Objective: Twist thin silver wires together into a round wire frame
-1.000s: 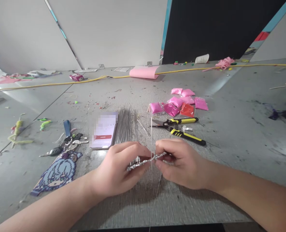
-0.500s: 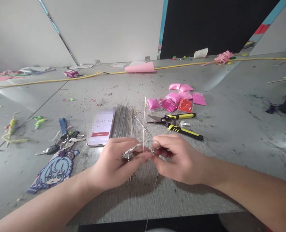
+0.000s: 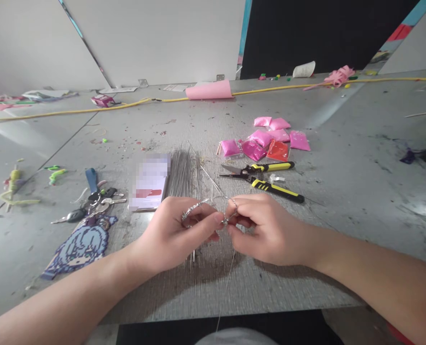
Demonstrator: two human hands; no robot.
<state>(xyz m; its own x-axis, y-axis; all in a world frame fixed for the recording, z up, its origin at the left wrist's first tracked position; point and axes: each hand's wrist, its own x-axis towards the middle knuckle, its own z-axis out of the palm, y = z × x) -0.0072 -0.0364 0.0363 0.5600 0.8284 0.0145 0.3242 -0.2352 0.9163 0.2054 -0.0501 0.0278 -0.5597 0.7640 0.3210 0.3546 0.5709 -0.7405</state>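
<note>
Both hands meet over the front middle of the table, pinching a silvery twisted-wire ring [image 3: 198,205]. My left hand [image 3: 179,230] has its thumb and fingers closed on the ring's left and near side. My right hand [image 3: 261,227] grips the near right part, its fingertips close to the left thumb. A thin loose wire end [image 3: 228,282] trails from between the hands toward the table's front edge. Beyond the hands lies a bundle of straight grey wires [image 3: 180,172]. The fingers hide part of the ring.
Yellow-black pliers [image 3: 274,184] lie open at right, behind them several pink packets [image 3: 259,139] and a red one [image 3: 278,150]. A phone [image 3: 150,182] sits left of the wires. Keys [image 3: 103,205] with a blue pixel charm [image 3: 81,247] lie farther left. A yellow cord [image 3: 126,104] crosses the back.
The straight strand that stood up between my hands no longer shows upright. More of the ring's left arc is visible. The view has shifted slightly; both hands keep their pinch.
</note>
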